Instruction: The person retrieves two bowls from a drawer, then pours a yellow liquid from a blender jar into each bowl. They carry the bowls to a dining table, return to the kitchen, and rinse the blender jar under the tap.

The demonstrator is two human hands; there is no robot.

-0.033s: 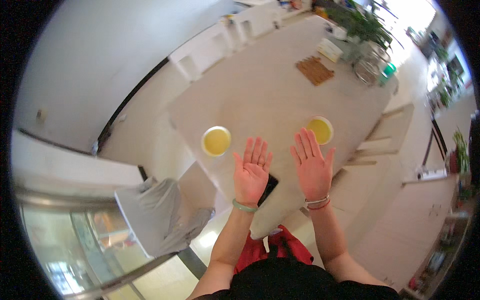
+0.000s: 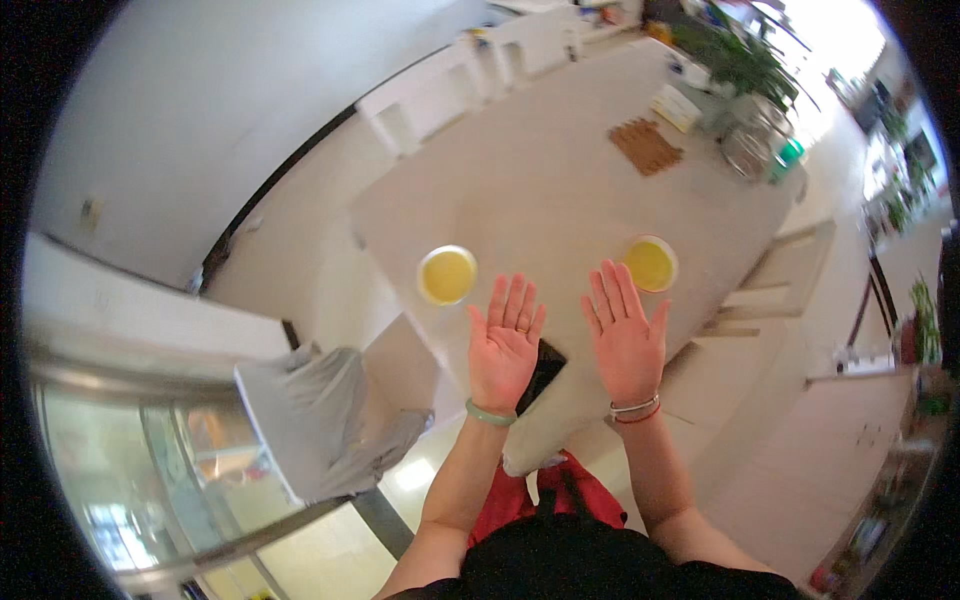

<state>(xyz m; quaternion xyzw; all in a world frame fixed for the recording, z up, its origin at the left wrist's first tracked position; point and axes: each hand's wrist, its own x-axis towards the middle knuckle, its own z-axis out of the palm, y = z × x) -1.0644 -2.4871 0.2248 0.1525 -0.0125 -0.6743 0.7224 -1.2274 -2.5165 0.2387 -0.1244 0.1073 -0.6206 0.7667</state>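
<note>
A: Hovering over the near edge of the table [image 2: 560,180], both hands flat, palms up. Left hand [image 2: 505,345] has fingers spread, grip open, nothing in it; green bangle [image 2: 490,414] on the wrist.

B: Right hand [image 2: 625,340]?

A: Same. Grip open, empty, fingers together and pointing away from the body. Thin bracelets [image 2: 636,409], one red, on that wrist.

B: Nearest things?

A: Two bowls of yellow liquid on the table. Left bowl [image 2: 447,275] sits just beyond and to the left of the left fingertips, not touching. Right bowl [image 2: 651,264] sits just beyond the right fingertips, a little to the right; contact cannot be told.

B: Under the hands?

A: A dark flat phone [image 2: 545,365] lies on the table between the two wrists, partly hidden by the left hand.

B: Farther out?

A: Brown woven mat [image 2: 646,146] toward the far end, green plants [image 2: 740,60] beyond it. White chair with a grey cloth [image 2: 330,420] over it at the left.
</note>
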